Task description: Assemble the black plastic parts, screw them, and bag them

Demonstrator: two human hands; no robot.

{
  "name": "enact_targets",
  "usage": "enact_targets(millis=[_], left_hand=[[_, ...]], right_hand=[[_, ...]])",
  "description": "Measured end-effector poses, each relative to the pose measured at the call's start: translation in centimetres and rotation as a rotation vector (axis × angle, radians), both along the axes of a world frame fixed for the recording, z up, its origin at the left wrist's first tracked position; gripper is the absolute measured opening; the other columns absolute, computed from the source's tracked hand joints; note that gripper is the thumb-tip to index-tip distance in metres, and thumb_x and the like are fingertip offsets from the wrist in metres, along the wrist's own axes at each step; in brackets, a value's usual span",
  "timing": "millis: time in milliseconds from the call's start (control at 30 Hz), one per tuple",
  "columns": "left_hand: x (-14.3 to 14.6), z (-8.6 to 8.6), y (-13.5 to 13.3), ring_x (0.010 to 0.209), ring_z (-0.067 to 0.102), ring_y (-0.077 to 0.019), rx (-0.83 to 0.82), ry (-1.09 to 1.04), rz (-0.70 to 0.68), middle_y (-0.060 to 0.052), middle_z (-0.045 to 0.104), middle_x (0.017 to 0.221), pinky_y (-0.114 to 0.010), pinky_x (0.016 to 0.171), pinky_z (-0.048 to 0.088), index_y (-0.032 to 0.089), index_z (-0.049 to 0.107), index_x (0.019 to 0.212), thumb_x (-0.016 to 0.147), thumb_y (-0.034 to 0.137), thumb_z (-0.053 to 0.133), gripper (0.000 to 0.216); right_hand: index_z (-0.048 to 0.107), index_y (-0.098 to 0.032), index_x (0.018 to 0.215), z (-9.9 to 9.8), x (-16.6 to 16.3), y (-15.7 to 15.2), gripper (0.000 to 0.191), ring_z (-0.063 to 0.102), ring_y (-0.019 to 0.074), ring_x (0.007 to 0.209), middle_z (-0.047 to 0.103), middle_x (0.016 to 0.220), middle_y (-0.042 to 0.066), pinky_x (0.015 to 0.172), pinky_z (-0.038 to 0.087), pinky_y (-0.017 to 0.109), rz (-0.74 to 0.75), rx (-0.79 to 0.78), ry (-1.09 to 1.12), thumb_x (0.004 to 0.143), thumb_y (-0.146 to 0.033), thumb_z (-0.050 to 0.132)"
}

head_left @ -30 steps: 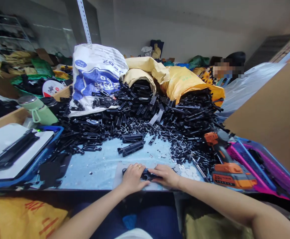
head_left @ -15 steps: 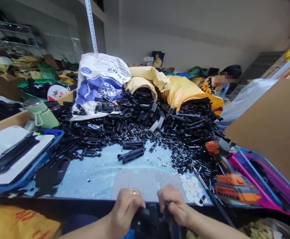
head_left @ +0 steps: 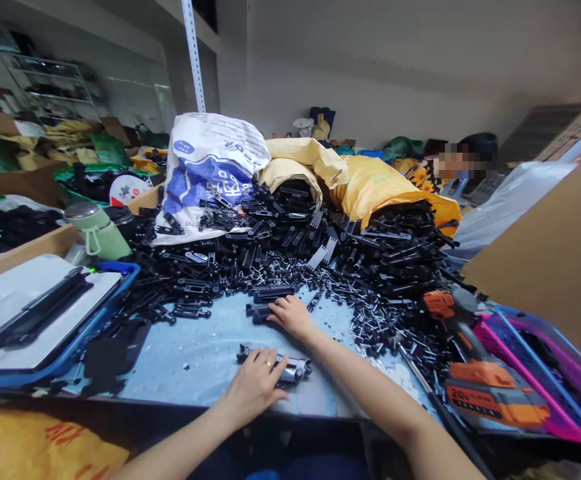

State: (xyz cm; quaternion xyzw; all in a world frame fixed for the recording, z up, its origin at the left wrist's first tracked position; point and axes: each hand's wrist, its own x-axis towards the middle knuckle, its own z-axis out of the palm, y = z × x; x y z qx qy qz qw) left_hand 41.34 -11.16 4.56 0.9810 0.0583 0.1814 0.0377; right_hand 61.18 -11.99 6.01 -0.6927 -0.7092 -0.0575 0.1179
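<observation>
My left hand (head_left: 256,379), a ring on one finger, lies over a black hinged plastic-and-metal assembly (head_left: 296,371) at the table's front edge. Its fingers are bent over the part, which has shiny metal along its length. Farther forward, my right hand (head_left: 294,317) reaches across with curled fingers gripping a similar black assembly (head_left: 257,312); the fingers hide that part's right end. Just behind it lies another long black assembly (head_left: 273,291). Loose black arms and metal pins (head_left: 280,269) are heaped beyond.
An orange cordless drill (head_left: 493,387) lies at right beside a pink basket (head_left: 510,360) and a dark rod (head_left: 435,397). White discs (head_left: 405,380) sit nearby. At left are a blue tray (head_left: 125,280) and green flask (head_left: 103,233). Sacks (head_left: 215,153) spill black parts; a person (head_left: 423,175) is behind.
Both hands have come up from the table's front edge. The left has laid the black assembly on the tabletop; the right has moved forward onto another one.
</observation>
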Motion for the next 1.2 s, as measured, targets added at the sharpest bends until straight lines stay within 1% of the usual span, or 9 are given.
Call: enact_targets(millis=[200,400,633,733,800,900,1000,1067,1200], left_hand=[[2.0,-0.9,2.6,0.094,0.051,-0.023,0.062,0.111,0.046,-0.009,0.056,0.11,-0.041,0.082,0.035,0.025,0.047,0.119,0.075,0.032,0.061,0.047],[6.6,0.3,7.2,0.098,0.048,-0.0222,0.027,0.053,0.22,-0.008,0.056,0.109,-0.037,0.082,0.034,0.023,0.048,0.117,0.077,0.039,0.056,0.044],[7.1,4.3,17.1,0.095,0.046,-0.0277,-0.02,0.014,0.881,-0.017,0.052,0.103,-0.037,0.075,0.037,0.007,0.053,0.103,0.082,0.017,0.038,0.027],[6.8,4.8,20.2,0.095,0.045,-0.0295,-0.022,0.002,0.99,-0.02,0.051,0.105,-0.041,0.075,0.038,0.003,0.054,0.099,0.078,0.008,0.036,0.028],[6.3,4.9,21.0,0.095,0.045,-0.031,-0.03,-0.017,1.038,-0.024,0.051,0.103,-0.042,0.073,0.039,-0.003,0.052,0.099,0.079,0.006,0.033,0.029],[4.9,5.1,21.5,0.096,0.045,-0.0326,-0.034,-0.041,1.021,-0.026,0.052,0.098,-0.046,0.071,0.04,-0.007,0.051,0.093,0.082,0.008,0.031,0.027],[3.5,5.6,21.8,0.094,0.047,-0.0292,-0.022,-0.058,0.907,-0.017,0.057,0.087,-0.049,0.075,0.039,-0.003,0.052,0.089,0.085,0.014,0.034,0.025],[2.8,6.0,21.4,0.093,0.048,-0.0269,-0.011,-0.092,0.838,-0.014,0.057,0.087,-0.047,0.079,0.039,-0.001,0.051,0.096,0.087,0.018,0.034,0.027],[2.2,5.7,16.7,0.093,0.052,-0.0216,-0.047,-0.165,0.704,-0.014,0.054,0.104,-0.036,0.082,0.041,0.006,0.037,0.123,0.088,0.017,0.025,0.038]], right_hand=[[0.058,-0.024,0.103,0.3,0.8,3.6,0.037,0.048,0.0165,0.089,0.058,0.097,0.004,0.075,0.033,0.028,-0.119,-0.037,-0.161,0.09,-0.047,0.032],[0.05,-0.015,0.116,3.3,9.6,5.4,0.033,0.039,0.0253,0.112,0.047,0.122,0.015,0.083,0.032,0.037,-0.351,-0.058,-0.268,0.087,-0.01,0.033],[0.052,-0.017,0.116,3.3,15.5,4.5,0.036,0.041,0.0215,0.115,0.056,0.114,0.011,0.098,0.019,0.043,-0.304,-0.14,-0.279,0.084,-0.006,0.039],[0.033,-0.017,0.133,3.8,14.9,3.5,0.048,0.046,0.0218,0.108,0.056,0.111,0.012,0.097,0.024,0.041,-0.283,-0.104,-0.232,0.087,-0.023,0.044],[0.025,-0.017,0.137,4.2,13.7,2.5,0.056,0.048,0.022,0.106,0.055,0.113,0.012,0.093,0.032,0.037,-0.254,-0.031,-0.001,0.087,-0.035,0.043],[0.037,-0.018,0.13,4.5,10.8,0.3,0.051,0.054,0.0199,0.097,0.059,0.105,0.008,0.083,0.041,0.033,-0.175,0.024,0.6,0.088,-0.047,0.033],[0.046,-0.018,0.121,4.5,7.1,-2.5,0.051,0.058,0.0178,0.084,0.063,0.094,0.006,0.076,0.045,0.033,-0.12,-0.043,1.0,0.089,-0.052,0.025],[0.043,-0.02,0.125,4.4,4.6,-4.8,0.05,0.056,0.0188,0.092,0.06,0.104,0.007,0.081,0.043,0.034,-0.091,-0.073,1.021,0.088,-0.052,0.031],[0.032,-0.023,0.134,3.1,0.1,-9.3,0.058,0.048,0.0232,0.103,0.052,0.117,0.011,0.089,0.037,0.038,-0.031,-0.196,0.65,0.084,-0.049,0.044]])
